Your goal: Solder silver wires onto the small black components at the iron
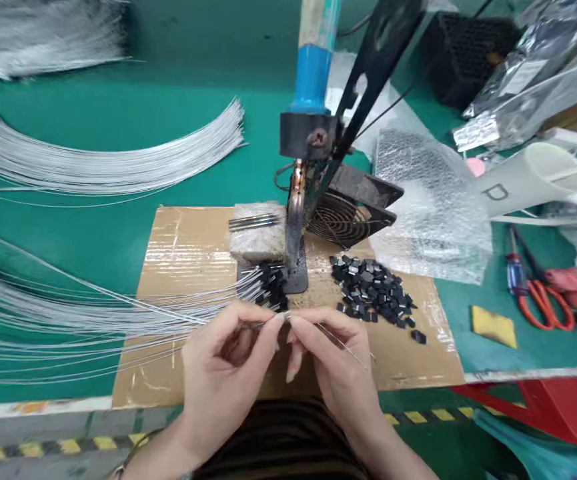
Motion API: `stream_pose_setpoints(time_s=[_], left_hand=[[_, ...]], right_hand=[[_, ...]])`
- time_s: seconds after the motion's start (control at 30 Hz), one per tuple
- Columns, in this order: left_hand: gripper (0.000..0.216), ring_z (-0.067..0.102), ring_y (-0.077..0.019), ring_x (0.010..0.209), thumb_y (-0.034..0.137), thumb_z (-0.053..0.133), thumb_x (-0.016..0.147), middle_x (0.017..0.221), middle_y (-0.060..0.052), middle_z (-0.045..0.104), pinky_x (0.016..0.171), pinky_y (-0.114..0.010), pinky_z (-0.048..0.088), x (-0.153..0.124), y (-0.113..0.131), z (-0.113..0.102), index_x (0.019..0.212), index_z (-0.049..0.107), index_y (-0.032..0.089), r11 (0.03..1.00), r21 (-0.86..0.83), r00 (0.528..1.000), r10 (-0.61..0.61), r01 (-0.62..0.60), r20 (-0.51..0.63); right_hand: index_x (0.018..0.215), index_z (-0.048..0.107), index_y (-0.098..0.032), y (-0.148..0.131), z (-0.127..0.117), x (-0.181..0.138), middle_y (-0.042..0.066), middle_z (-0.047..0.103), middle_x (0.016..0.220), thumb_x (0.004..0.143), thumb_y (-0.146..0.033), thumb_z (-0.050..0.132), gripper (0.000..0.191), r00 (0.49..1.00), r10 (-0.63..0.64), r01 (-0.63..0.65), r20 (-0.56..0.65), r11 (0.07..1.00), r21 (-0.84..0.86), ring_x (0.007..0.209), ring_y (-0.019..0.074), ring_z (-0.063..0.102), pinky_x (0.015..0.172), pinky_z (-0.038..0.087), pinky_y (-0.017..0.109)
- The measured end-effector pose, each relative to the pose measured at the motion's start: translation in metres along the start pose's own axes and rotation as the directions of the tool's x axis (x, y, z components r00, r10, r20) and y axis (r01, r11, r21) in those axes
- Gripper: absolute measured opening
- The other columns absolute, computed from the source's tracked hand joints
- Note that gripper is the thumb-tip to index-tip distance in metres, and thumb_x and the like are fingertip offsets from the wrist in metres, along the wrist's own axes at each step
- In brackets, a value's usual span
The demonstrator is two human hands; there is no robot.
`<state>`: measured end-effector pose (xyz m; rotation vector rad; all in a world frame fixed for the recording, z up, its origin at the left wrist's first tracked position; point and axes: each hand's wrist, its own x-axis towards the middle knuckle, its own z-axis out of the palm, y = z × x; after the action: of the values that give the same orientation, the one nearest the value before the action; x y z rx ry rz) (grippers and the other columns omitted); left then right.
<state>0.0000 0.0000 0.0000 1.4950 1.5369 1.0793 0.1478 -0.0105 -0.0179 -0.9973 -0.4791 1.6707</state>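
My left hand [228,363] and my right hand [331,357] meet fingertip to fingertip over the front of a taped cardboard sheet [183,247]. Both pinch a thin silver wire [341,341] where the fingers touch; its free end trails right past my right hand. Just beyond my fingers lies a row of wires tipped with small black parts [271,287]. A pile of loose small black parts [373,290] sits to the right on the cardboard. A soldering iron with a blue handle [311,73] stands in a stand behind them.
Long bundles of silver wire [93,157] fan across the green table at left. A small fan [343,213], bubble wrap [428,200], a white cup [533,177], red-handled scissors [538,300] and a yellow sponge [493,325] lie to the right. The table's edge runs just below my hands.
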Motion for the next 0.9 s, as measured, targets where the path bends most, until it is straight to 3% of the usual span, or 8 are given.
stream_pose_setpoints(time_s=[0.3, 0.57, 0.9], left_hand=[[0.007, 0.059, -0.0083, 0.052, 0.020, 0.073, 0.093, 0.066, 0.004, 0.071, 0.047, -0.017, 0.043, -0.003, -0.002, 0.000, 0.087, 0.071, 0.023, 1.000, 0.008, 0.999, 0.009, -0.009, 0.042], [0.011, 0.039, -0.0077, 0.048, 0.018, 0.071, 0.093, 0.058, 0.008, 0.050, 0.044, -0.020, 0.032, 0.002, -0.003, -0.006, 0.084, 0.070, 0.024, 0.993, 0.071, 0.990, 0.082, -0.091, 0.119], [0.008, 0.053, -0.0086, 0.050, 0.023, 0.072, 0.094, 0.065, 0.004, 0.067, 0.047, -0.019, 0.041, -0.002, -0.005, -0.002, 0.086, 0.071, 0.022, 1.000, 0.028, 0.997, -0.001, -0.001, 0.073]], right_hand=[[0.088, 0.085, -0.021, -0.002, -0.003, 0.003, -0.003, 0.074, 0.070, 0.090, -0.030, 0.084, 0.009, 1.000, 0.020, -0.021, 0.007, 1.000, 0.017, 0.046, 0.0059, 0.067, 0.047, 0.056, 0.014], [0.080, 0.084, -0.017, -0.015, -0.012, 0.008, -0.002, 0.071, 0.065, 0.084, -0.029, 0.088, 0.013, 0.988, 0.136, -0.135, 0.076, 0.991, -0.015, 0.043, 0.0065, 0.063, 0.043, 0.055, 0.015], [0.087, 0.086, -0.019, -0.009, -0.009, 0.005, -0.002, 0.073, 0.066, 0.086, -0.029, 0.086, 0.010, 0.993, 0.096, -0.099, 0.069, 0.994, 0.046, 0.043, 0.0060, 0.066, 0.046, 0.056, 0.014]])
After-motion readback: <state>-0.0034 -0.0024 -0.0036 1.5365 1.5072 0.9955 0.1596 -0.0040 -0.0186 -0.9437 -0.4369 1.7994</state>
